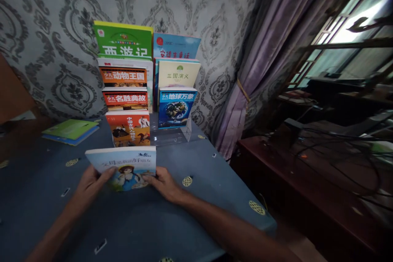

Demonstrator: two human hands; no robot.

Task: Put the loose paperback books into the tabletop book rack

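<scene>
Both my hands hold a light-blue paperback book (129, 176) above the table, its cover facing me with a drawn girl in a hat. My left hand (93, 180) grips the book's left edge, thumb on the cover. On the right edge, my right hand (164, 182) has its thumb on the cover too, its other fingers hidden behind. Just beyond stands a clear tiered book rack (170, 136). In its left column are several books, with an orange-red book (130, 129) in front. A blue book with a globe (176, 108) fronts the right column.
A green book (72, 129) lies on a blue one at the table's left back. The table's blue cloth (190, 221) bears pineapple prints. Patterned wallpaper rises behind, with a tied purple curtain (242, 90). A dark red cabinet (276, 180) with loose black cables stands to the right.
</scene>
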